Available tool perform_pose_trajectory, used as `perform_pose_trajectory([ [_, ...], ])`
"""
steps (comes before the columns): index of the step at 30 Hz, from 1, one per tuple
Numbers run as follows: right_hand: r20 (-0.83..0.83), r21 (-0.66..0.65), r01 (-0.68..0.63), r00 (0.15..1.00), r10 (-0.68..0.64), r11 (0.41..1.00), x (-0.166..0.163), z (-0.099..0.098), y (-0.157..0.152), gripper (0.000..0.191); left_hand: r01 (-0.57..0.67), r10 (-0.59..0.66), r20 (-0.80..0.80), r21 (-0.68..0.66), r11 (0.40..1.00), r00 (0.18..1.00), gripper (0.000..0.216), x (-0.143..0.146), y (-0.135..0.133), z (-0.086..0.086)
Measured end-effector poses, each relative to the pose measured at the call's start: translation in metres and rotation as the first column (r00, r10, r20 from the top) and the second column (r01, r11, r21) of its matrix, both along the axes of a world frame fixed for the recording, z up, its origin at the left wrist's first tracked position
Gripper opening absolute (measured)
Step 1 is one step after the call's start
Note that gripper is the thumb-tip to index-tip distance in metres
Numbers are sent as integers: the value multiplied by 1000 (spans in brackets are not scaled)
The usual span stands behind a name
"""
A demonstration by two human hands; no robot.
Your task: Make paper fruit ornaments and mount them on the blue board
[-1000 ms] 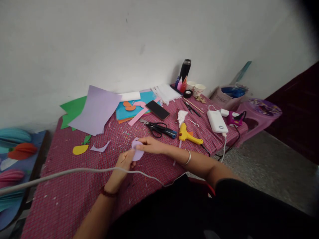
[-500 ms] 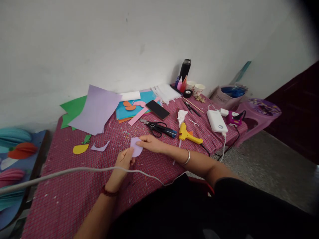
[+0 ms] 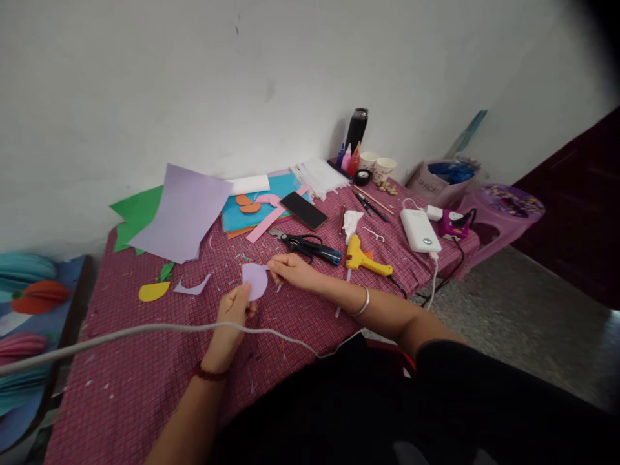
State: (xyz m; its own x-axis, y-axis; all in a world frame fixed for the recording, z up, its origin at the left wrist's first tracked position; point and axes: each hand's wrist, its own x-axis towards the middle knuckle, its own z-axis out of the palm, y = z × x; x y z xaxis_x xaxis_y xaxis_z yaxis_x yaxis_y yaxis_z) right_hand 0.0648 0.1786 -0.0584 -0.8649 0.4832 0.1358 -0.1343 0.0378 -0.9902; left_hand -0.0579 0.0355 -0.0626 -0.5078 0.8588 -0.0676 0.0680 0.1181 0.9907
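Observation:
My left hand (image 3: 236,306) is closed, its thumb and fingers pinching a purple paper cutout (image 3: 255,282) with a rounded edge, held above the table. Just right of the cutout, my right hand (image 3: 290,271) is closed too, pinching a thin purple paper strip (image 3: 278,289) whose ends poke out by the fingertips. Whether the strip still joins the cutout, I cannot tell. Black-handled scissors (image 3: 303,244) lie beyond my right hand. Left of my hands are a curved purple offcut (image 3: 192,285) and a yellow half-round piece (image 3: 154,292).
A white cable (image 3: 145,329) crosses in front of my left wrist. Toward the right lie a yellow glue gun (image 3: 367,259) and a white power bank (image 3: 419,230). Behind are a phone (image 3: 303,210), purple sheets (image 3: 181,210), small bottles (image 3: 347,158) and a black flask (image 3: 357,128).
My hands have moved apart. The cutout has gone left with my left hand and shows its rounded edge more fully. My right hand has come off its face, with a thin strip at the fingers.

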Motion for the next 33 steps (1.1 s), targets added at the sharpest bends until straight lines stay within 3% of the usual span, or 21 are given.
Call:
perform_pose_trajectory([
  [5, -15, -39, 28, 999, -28, 999, -3, -2, 3, 27, -2, 2, 7, -14, 1000, 1000, 42, -3, 1, -5],
  [14, 87, -52, -21, 996, 25, 998, -2, -7, 0, 23, 49, -49, 26, -24, 998, 998, 41, -2, 2, -5],
  [18, 105, -10, -54, 993, 55, 998, -3, -7, 0, 20, 80, -79, 23, -40, 996, 997, 41, -3, 1, -6],
  [26, 101, 60, -244, 966, 238, 968, 3, 2, -5, 25, 87, -86, 32, -48, 995, 996, 45, -8, 1, -15],
  [33, 112, 216, -195, 978, 174, 957, 2, 3, -7, 34, 214, -217, -12, -113, 970, 976, 45, -8, -1, -14],
])
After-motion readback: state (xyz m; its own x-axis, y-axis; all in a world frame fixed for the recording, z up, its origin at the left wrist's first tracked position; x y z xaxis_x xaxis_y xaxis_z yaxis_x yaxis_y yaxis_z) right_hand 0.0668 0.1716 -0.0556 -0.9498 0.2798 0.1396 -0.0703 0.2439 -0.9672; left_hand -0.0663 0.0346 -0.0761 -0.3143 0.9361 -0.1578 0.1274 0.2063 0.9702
